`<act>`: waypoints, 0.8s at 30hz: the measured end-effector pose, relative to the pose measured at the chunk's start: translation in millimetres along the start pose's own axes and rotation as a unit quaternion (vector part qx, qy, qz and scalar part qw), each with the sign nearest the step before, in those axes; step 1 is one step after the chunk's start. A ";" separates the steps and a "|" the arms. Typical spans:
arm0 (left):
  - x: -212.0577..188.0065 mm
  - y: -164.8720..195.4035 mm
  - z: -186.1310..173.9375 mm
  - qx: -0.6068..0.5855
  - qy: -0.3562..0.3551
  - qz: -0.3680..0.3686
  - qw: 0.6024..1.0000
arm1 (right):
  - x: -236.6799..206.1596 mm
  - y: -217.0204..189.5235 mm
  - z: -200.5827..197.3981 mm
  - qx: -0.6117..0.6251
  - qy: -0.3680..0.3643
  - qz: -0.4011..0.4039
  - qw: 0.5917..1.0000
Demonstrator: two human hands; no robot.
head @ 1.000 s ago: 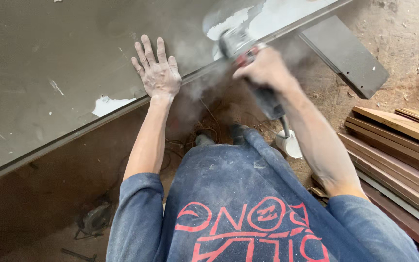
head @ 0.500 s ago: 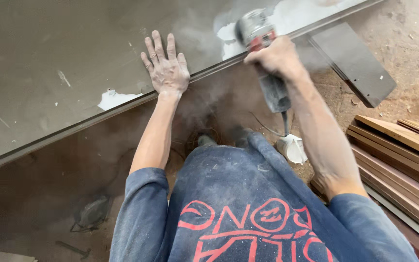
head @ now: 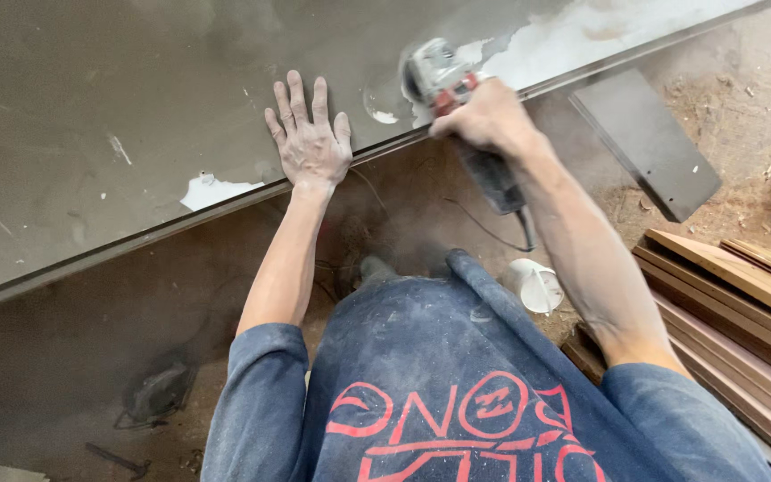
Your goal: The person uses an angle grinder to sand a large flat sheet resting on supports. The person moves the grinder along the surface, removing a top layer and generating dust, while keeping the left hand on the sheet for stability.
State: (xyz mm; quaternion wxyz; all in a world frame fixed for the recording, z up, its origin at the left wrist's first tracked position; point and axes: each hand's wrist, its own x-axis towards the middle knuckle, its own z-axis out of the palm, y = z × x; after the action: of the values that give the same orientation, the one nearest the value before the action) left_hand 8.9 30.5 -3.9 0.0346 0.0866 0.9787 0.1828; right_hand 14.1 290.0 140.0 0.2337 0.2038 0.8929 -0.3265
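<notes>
My left hand (head: pixel 308 136) lies flat with fingers spread on a large grey panel (head: pixel 118 98), close to its near edge. My right hand (head: pixel 485 116) grips an angle grinder (head: pixel 443 85), whose head rests on the panel by the edge, to the right of my left hand. Dust hangs in the air below the grinder. White patches (head: pixel 211 190) show on the panel where the grey coat is gone, with a larger white area (head: pixel 600 31) at the far right.
A dark flat board (head: pixel 644 143) lies on the dusty floor at right. Stacked wooden strips (head: pixel 742 295) sit at the lower right. A small white cup (head: pixel 533 286) lies by my knee. The grinder's cable (head: pixel 484 228) trails down. A dark tool (head: pixel 158 393) lies lower left.
The grinder and my right hand have slid left along the panel edge. My left hand has stayed flat on the panel. Dust has spread below the edge.
</notes>
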 end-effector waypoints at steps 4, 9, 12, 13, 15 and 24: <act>-4.7 2.0 -6.6 -0.001 -0.006 -0.005 1.000 | 2.8 38.7 -51.2 -0.040 0.011 0.106 0.993; -5.8 2.6 -11.9 0.007 -0.006 -0.005 1.000 | 1.0 57.7 -73.0 0.066 0.044 0.075 0.994; -3.8 2.9 -11.5 0.009 -0.017 -0.014 1.000 | 3.4 59.2 -69.8 0.068 0.066 0.067 0.993; -3.2 3.1 -11.0 0.009 -0.016 -0.014 1.000 | 4.8 59.3 -69.6 0.058 0.076 0.068 0.993; -2.4 2.8 -9.9 0.011 -0.016 -0.015 1.000 | 8.0 58.0 -70.2 0.043 0.064 0.103 0.992; -3.0 4.7 -9.6 0.009 -0.002 -0.006 1.000 | -4.1 33.5 -55.4 0.041 0.035 0.074 0.996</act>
State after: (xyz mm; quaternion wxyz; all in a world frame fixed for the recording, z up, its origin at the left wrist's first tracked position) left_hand 11.7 30.9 6.9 0.0368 0.0810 0.9808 0.1733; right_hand 18.9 350.3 163.5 0.2176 0.2900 0.8689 -0.3370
